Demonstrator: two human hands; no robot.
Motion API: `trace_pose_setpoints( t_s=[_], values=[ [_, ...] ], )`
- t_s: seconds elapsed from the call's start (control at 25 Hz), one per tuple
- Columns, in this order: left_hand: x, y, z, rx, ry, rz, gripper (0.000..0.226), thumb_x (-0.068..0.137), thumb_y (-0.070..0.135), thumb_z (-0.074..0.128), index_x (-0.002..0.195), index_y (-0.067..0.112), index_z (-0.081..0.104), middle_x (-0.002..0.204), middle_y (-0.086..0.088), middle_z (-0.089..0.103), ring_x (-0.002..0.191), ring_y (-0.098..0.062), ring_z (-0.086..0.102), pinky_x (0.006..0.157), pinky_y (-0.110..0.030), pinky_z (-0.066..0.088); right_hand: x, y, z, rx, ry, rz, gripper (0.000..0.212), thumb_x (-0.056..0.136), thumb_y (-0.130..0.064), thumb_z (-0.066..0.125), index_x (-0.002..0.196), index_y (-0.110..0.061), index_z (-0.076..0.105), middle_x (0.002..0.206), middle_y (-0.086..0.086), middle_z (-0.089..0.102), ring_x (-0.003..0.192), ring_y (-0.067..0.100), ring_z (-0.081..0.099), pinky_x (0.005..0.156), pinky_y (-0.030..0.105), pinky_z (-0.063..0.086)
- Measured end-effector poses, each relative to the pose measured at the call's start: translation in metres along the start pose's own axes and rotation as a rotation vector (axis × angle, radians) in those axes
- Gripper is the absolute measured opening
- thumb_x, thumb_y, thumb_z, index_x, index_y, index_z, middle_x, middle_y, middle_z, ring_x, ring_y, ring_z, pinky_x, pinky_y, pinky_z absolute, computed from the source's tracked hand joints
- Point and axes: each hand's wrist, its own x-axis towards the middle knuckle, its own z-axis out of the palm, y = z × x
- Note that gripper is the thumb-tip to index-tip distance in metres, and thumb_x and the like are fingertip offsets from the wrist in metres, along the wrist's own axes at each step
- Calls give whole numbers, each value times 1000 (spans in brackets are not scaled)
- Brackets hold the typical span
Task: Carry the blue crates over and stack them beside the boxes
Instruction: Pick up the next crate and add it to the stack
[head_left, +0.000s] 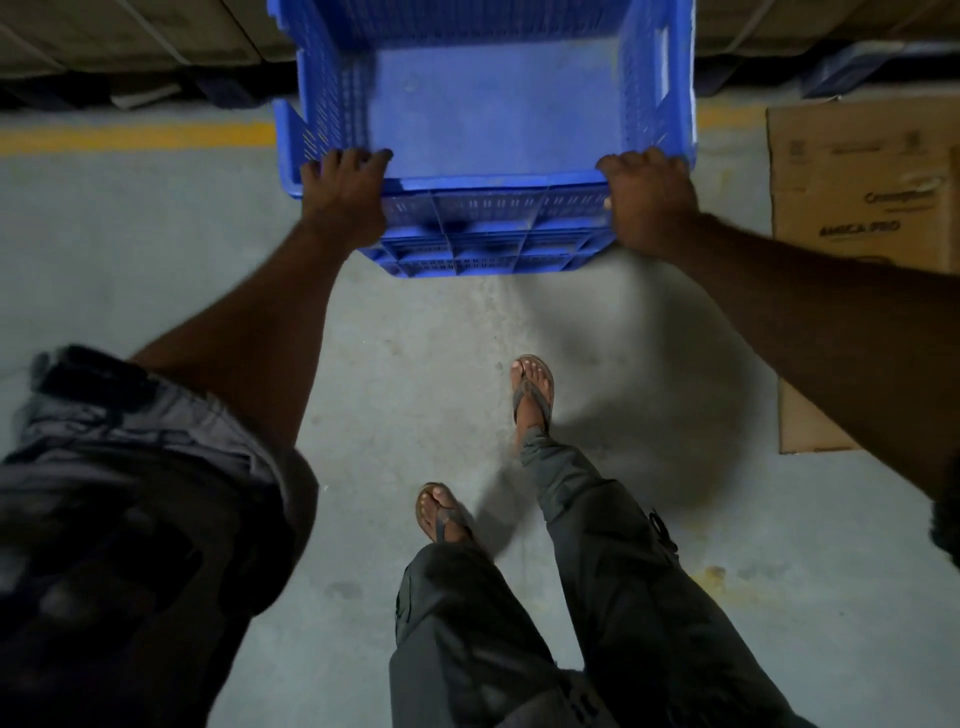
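An empty blue plastic crate (488, 119) with perforated walls hangs in front of me above the concrete floor, its open top facing me. My left hand (343, 195) grips the near rim at the left corner. My right hand (649, 202) grips the same rim at the right corner. A cardboard box (857, 182) with printed text stands on the floor to the right of the crate.
A yellow line (135, 136) runs across the floor past the crate. Beyond it, large wrapped cartons (130, 36) sit in a row on dark pallets. Another blue object (852, 73) lies in shadow at the upper right. My sandalled feet (530, 389) are mid-stride on grey concrete.
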Motion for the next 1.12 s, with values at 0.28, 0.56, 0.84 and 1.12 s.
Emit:
trace_pose_setpoints(
  t_s=[0.28,0.56,0.84,1.12],
  values=[
    [-133,8,-78,-224,113,-69,70,87,20,60,151,20,32,144,-13,45,132,-38,41,105,-54,33,-116,-59,-57,472,256,166,37,90,-14,56,126,-16,61,125,13,64,116,35,56,98,39,46],
    [-291,47,-193,-429,319,38,65,86,33,64,146,28,39,143,-4,48,131,-32,44,102,-50,40,-294,-107,-146,620,545,134,32,86,-34,60,116,-25,65,120,0,67,113,24,59,97,34,46],
    [-437,107,-214,-393,390,204,69,86,45,64,147,32,35,143,-1,50,133,-29,44,102,-50,40,-487,-104,-129,551,592,102,38,87,-37,62,123,-26,61,127,3,62,117,30,53,101,36,40],
    [-598,187,-177,-327,308,320,67,87,47,64,147,31,38,142,0,50,131,-26,45,104,-46,36,-686,-97,-65,520,536,210,44,91,-37,63,133,-23,55,136,1,55,123,27,46,104,39,41]
  ],
)
